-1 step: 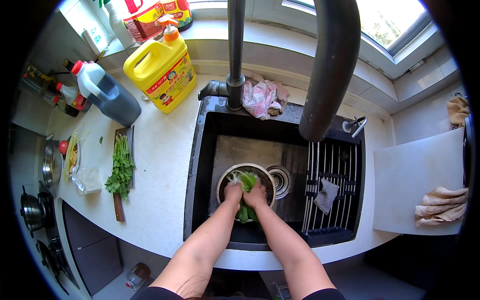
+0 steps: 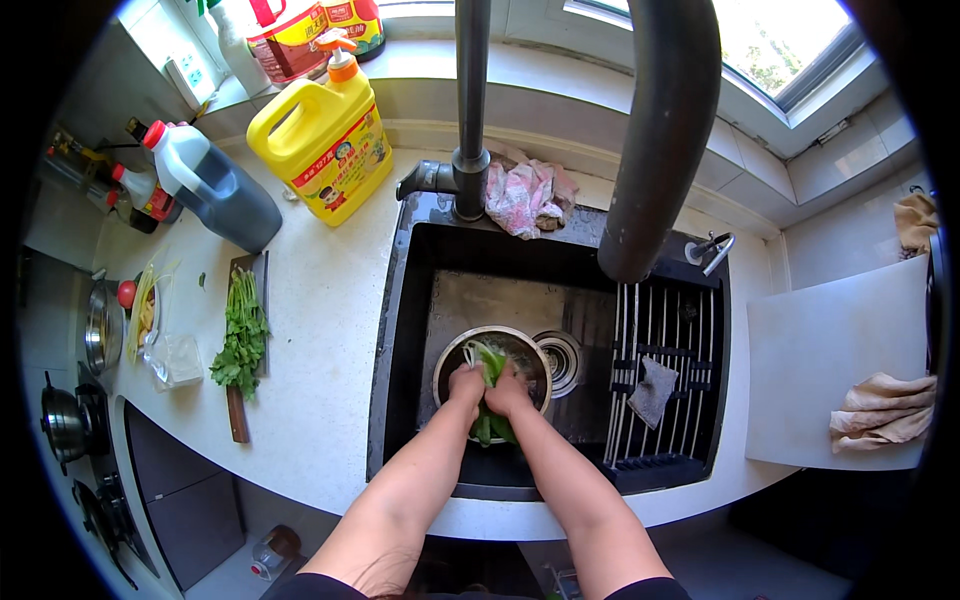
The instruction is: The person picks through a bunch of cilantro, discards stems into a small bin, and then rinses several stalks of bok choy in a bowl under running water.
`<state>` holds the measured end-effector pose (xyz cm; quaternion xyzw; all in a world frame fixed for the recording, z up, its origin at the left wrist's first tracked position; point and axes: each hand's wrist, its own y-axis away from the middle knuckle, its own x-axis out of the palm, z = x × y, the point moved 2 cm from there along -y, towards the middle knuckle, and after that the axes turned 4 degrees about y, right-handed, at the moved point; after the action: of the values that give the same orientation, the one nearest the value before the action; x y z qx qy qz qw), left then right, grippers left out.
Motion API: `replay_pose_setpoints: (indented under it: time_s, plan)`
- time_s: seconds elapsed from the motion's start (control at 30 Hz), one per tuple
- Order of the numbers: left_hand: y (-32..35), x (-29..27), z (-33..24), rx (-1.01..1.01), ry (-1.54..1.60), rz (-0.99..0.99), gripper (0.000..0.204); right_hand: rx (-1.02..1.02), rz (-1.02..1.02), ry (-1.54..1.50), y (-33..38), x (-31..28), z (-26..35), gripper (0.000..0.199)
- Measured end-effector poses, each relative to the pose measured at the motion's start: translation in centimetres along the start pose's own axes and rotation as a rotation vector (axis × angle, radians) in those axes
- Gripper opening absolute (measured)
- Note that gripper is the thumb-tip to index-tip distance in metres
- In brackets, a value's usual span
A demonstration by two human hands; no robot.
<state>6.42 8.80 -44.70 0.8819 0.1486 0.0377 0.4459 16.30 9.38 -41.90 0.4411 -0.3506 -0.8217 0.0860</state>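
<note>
Both my hands are down in the black sink (image 2: 398,330), held together over a round steel bowl (image 2: 528,345). My left hand (image 2: 465,384) and my right hand (image 2: 509,393) grip a bunch of green leafy vegetable (image 2: 489,428) between them. Leaves stick out above the fingers and hang below the wrists. The inside of the bowl is mostly hidden by my hands.
A tall faucet (image 2: 470,110) rises behind the sink, with a pink cloth (image 2: 526,195) beside it. A drain rack (image 2: 665,330) holds a grey rag (image 2: 652,392). A yellow jug (image 2: 322,140), dark bottle (image 2: 218,192) and herbs (image 2: 240,338) are left. A white board (image 2: 835,350) lies right.
</note>
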Motion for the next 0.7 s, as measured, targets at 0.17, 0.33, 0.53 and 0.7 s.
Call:
replay_pose_setpoints:
  time_s: [0.17,0.33,0.53,0.7]
  plan:
    - [2.1,-0.5,-2.6,0.176,-0.375,-0.116,0.030,-0.150,-0.102,0.132,2.7,-6.0,3.1,0.061]
    - [2.0,-0.6,-1.6,0.542,-0.569,-0.275,0.027,-0.465,-0.559,-0.048,3.4,-6.9,3.9,0.053]
    - [5.2,-0.2,-5.2,0.711,-0.477,-0.164,0.019,-0.342,-0.187,-0.883,1.9,-9.3,3.3,0.040]
    - [4.3,0.3,-4.1,0.685,-0.416,-0.104,0.019,-0.189,0.182,-1.248,1.5,-10.8,2.9,0.027]
